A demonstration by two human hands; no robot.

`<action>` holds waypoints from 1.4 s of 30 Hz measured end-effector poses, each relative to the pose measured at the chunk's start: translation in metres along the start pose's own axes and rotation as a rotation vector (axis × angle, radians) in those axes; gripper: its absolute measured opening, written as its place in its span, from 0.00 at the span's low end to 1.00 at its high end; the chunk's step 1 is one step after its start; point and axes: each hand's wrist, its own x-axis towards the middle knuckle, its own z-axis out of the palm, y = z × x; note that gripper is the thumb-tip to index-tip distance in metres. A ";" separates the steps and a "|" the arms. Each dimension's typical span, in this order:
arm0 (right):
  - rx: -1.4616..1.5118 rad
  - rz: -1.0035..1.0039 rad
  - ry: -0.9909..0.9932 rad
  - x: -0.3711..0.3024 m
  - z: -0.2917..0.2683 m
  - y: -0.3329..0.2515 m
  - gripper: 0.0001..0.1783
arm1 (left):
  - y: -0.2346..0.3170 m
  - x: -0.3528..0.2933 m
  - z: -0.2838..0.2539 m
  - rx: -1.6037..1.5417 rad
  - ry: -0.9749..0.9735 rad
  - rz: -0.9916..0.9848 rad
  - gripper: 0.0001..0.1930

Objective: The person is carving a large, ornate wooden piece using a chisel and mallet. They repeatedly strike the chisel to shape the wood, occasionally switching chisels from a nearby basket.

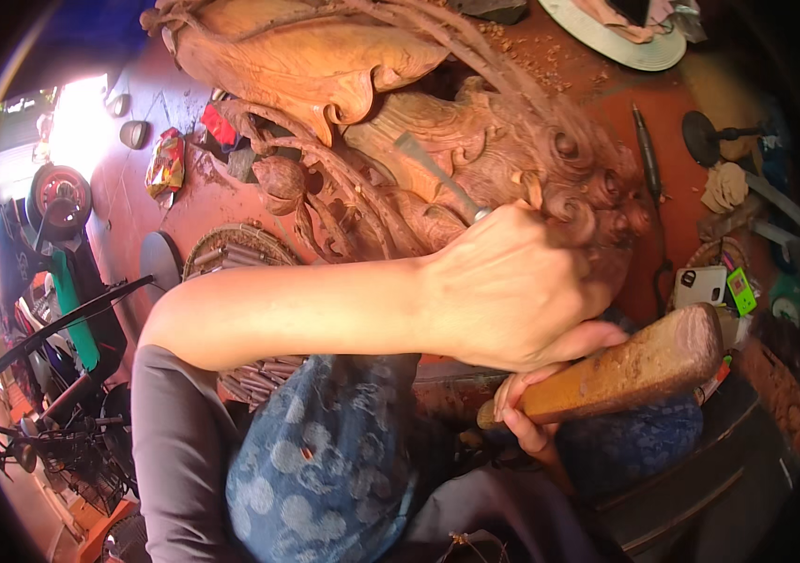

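My left hand (522, 281) is closed around a chisel (442, 178); its flat metal blade sticks out past the fist toward the far left. The fist hides the chisel's handle. Under the blade lies a large reddish-brown wood carving (437, 122) with scrolls, vine-like stems and a bud shape. Close to my body, my right hand (526, 422) grips the narrow end of a wooden mallet (616, 375). The mallet's thick end points right, close by my left thumb; whether they touch I cannot tell.
A round basket (240, 235) of chisels sits left, partly behind my left forearm. On the right are a dark pen-like tool (647, 150) with a cord, a white phone (700, 286) and a green device (741, 291). A pale hat (634, 42) lies far right; motorbikes (62, 281) stand left.
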 end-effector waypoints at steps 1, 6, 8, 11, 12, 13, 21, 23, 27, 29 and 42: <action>-0.004 0.029 -0.008 0.003 -0.001 -0.003 0.26 | -0.007 0.003 0.004 0.000 -0.009 -0.033 0.22; -0.017 0.047 -0.109 0.014 -0.008 0.001 0.26 | -0.026 0.012 0.022 -0.131 0.192 -0.145 0.30; -0.052 0.057 -0.135 0.017 -0.006 0.002 0.25 | -0.029 0.011 0.028 -0.133 0.309 -0.132 0.30; -0.031 0.037 -0.178 0.016 -0.010 0.010 0.25 | -0.029 0.006 0.032 -0.069 0.386 -0.151 0.30; -0.169 0.054 -0.216 0.016 -0.012 0.006 0.26 | -0.031 0.001 0.020 -0.069 0.322 -0.184 0.30; -0.292 0.051 -0.254 0.017 -0.017 0.005 0.26 | -0.031 -0.001 0.019 -0.073 0.294 -0.187 0.30; -0.636 -0.194 -0.627 0.009 -0.043 0.024 0.26 | -0.029 -0.026 0.013 -0.112 0.317 -0.154 0.27; -0.355 -0.043 -0.493 0.017 -0.022 0.021 0.24 | -0.031 -0.030 0.019 -0.175 0.387 -0.150 0.26; -0.476 0.013 -0.228 0.004 -0.004 0.024 0.24 | -0.032 -0.032 0.021 -0.203 0.383 -0.139 0.26; -0.467 -0.040 -0.213 0.009 0.003 0.024 0.25 | -0.036 -0.030 0.018 -0.130 0.343 -0.127 0.26; -0.374 -0.286 -0.001 0.021 0.021 0.044 0.25 | -0.041 -0.026 0.013 -0.195 0.380 -0.175 0.26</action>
